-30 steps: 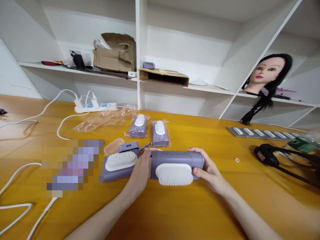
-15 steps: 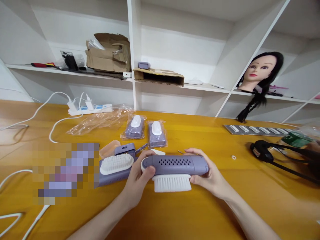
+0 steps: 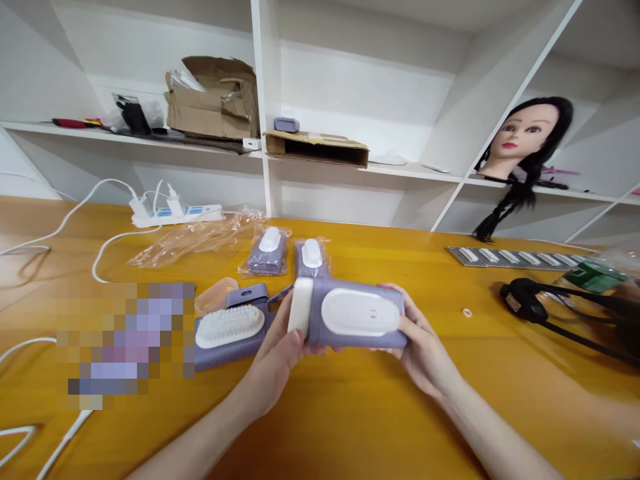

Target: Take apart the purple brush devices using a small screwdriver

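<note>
Both my hands hold a purple brush box [image 3: 357, 319] just above the yellow table [image 3: 350, 413]. Its side with a smooth white oval panel faces me. My left hand [image 3: 277, 353] grips the left end, thumb on the ribbed white cap [image 3: 301, 305]. My right hand [image 3: 423, 343] cups the right end from below. A second purple box with a white bristle brush on top [image 3: 230, 327] lies on the table just left of my left hand.
Two bagged purple boxes [image 3: 270, 250] lie behind, with loose plastic film [image 3: 195, 240] and a power strip [image 3: 175, 213] with white cables at left. A black strap device [image 3: 530, 303], a grey strip of parts [image 3: 515, 257] and a mannequin head [image 3: 525, 140] are at right. Shelves hold cardboard boxes [image 3: 215, 100].
I have turned the box in my hands: the bristles faced me, then pointed down, and now the smooth white panel faces me. The view has shifted slightly.
</note>
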`<state>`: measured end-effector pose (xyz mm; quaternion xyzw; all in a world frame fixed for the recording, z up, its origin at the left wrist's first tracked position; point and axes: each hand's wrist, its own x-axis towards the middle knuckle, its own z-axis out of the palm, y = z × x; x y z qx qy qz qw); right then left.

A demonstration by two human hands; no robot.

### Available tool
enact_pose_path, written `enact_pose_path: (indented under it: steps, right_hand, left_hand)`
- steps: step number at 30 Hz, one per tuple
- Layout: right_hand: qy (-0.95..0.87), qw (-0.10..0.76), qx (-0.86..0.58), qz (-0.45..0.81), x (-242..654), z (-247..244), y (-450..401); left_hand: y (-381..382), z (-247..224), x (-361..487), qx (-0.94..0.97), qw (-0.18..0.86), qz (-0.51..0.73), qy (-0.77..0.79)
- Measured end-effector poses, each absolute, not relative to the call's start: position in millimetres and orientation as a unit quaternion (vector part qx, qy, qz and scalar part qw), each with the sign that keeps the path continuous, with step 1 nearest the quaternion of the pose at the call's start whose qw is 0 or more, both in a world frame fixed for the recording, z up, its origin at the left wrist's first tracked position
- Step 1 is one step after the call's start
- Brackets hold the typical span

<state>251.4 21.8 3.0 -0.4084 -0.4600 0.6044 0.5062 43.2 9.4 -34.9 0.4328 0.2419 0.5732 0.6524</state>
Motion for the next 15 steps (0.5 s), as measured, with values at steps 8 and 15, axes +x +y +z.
enact_pose_path:
  steps: [8, 15]
  right_hand:
    - [-0.572, 0.338, -0.345, 0.663, 232.9, -18.1, -4.5]
    - [-0.859, 0.286, -0.386, 0.175, 238.8, 2.3, -13.5]
  left_hand:
    - [4.3, -28.1, 57.2, 0.268, 0.700, 0.607, 0.264]
    - [0.2, -20.3, 60.1, 0.159, 0.794, 0.484, 0.333]
